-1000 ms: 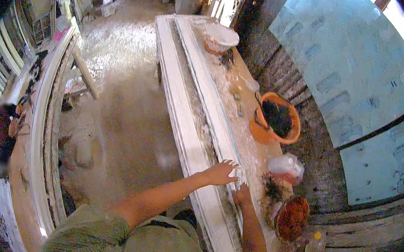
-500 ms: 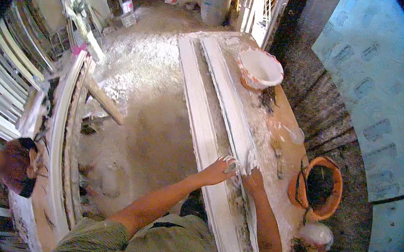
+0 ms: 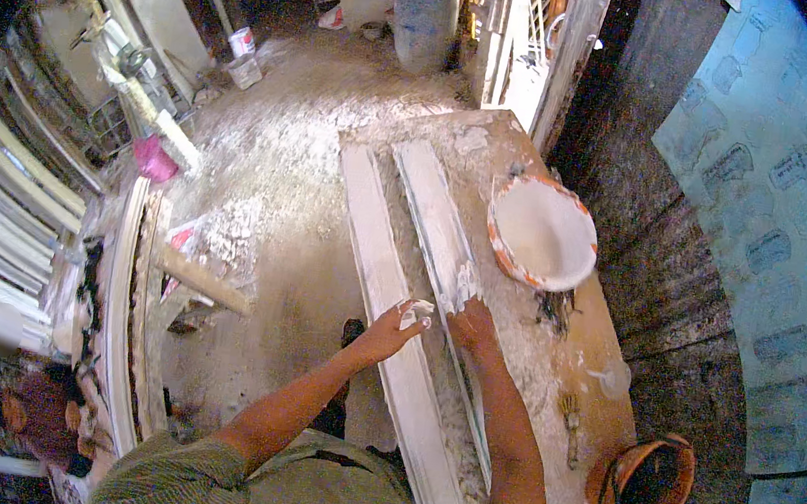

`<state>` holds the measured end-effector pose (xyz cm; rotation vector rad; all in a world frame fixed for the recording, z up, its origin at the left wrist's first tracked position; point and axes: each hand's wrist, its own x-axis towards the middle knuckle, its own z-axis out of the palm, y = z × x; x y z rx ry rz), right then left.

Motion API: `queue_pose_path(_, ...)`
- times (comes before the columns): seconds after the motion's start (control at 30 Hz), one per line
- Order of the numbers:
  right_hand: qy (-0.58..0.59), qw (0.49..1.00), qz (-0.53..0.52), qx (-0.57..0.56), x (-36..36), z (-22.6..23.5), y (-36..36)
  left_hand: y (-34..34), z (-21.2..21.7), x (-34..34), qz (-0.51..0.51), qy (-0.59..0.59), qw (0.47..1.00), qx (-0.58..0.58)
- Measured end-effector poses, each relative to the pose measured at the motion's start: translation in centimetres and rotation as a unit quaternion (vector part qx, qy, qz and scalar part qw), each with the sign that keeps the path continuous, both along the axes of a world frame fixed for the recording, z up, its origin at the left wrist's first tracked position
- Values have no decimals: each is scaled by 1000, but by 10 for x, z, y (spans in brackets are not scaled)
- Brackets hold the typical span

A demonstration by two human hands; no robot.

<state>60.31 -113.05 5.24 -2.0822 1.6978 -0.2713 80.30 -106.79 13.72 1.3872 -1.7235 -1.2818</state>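
Head view: two long white strips are seen laid side by side along the tabletop [image 3: 600, 372], with a rough, pale-smeared gap left between them. Over the left strip [image 3: 366, 209], the left hand [image 3: 393, 333] is held near its inner edge; its fingers are bent and coated with white paste, and whether any of the paste is gripped cannot be told. At the right strip [image 3: 433, 203], the right hand [image 3: 473, 325] is placed beside a ragged white lump [image 3: 466, 282]; its fingertips are partly hidden, so whether they are closed on the lump cannot be told. To the right of the strips, a white-and-orange basin [image 3: 498, 252] is set on the tabletop, with dark bristly matter [image 3: 553, 314] spread just below it. Nearer the wearer, a brush [image 3: 570, 432] is laid on the dusted surface, and an orange bucket [image 3: 679, 492] with a dark handle is placed at the table's right side. At the far left, another person [image 3: 43, 414] in a maroon top is partly seen beside more long mouldings [image 3: 121, 313]. Beyond, a blue barrel [image 3: 425, 21] is stood near the bright doorway [image 3: 526, 61].
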Motion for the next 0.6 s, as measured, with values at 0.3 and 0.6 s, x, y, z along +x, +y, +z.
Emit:
queue_pose_path(0.3,76,986,93,-114,91,-13,-195,-182,-11,100,1,63,997,46)
queue_pose_path(0.6,99,991,68,-52,177,-31,-378,-261,-19,189,96,-7,986,137)
